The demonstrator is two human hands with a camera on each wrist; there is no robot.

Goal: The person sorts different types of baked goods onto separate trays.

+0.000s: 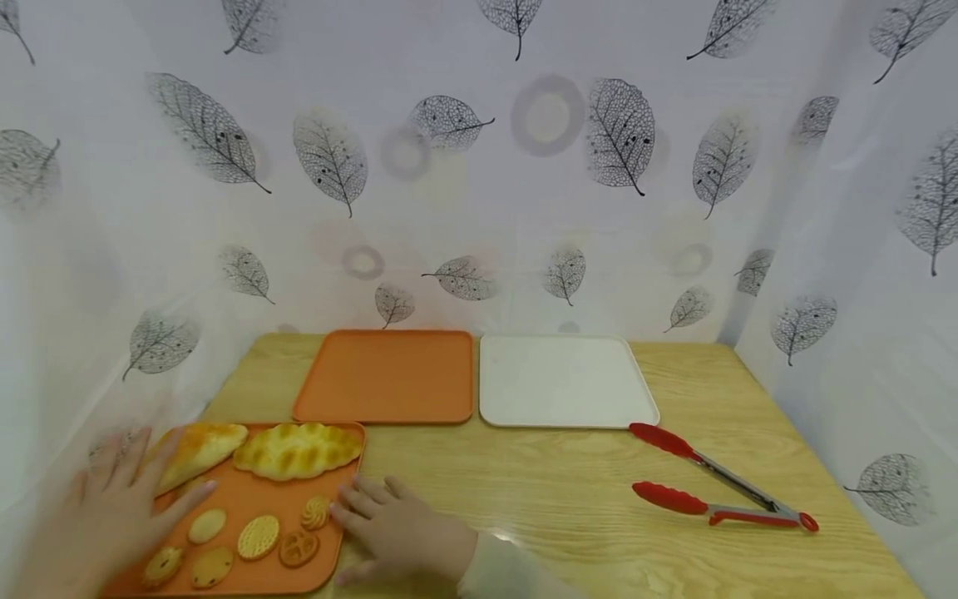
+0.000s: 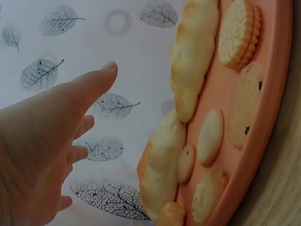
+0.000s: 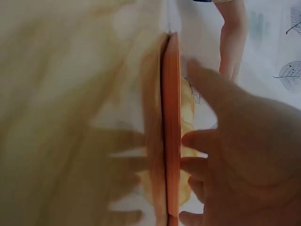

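An orange tray (image 1: pixel 247 499) at the front left carries two bread pieces, one long and golden-topped (image 1: pixel 204 449), one with a lumpy, braided look (image 1: pixel 298 451). Several biscuits lie in front of them, among them a ridged sandwich biscuit (image 1: pixel 259 537), a swirl biscuit (image 1: pixel 315 513) and a lattice biscuit (image 1: pixel 298 548). My left hand (image 1: pixel 112 520) hovers over the tray's left side, fingers spread and holding nothing. At the tray's right edge is my right hand (image 1: pixel 407 532), its fingers extended and its fingertips close to the rim; whether they touch is unclear.
Farther back, a second orange tray (image 1: pixel 397 374) and a white tray (image 1: pixel 565 381) lie side by side on the wooden table (image 1: pixel 516 491). Red-tipped tongs (image 1: pixel 737 491) rest spread apart at the right. A leaf-patterned curtain (image 1: pixel 464 191) encloses the back and sides.
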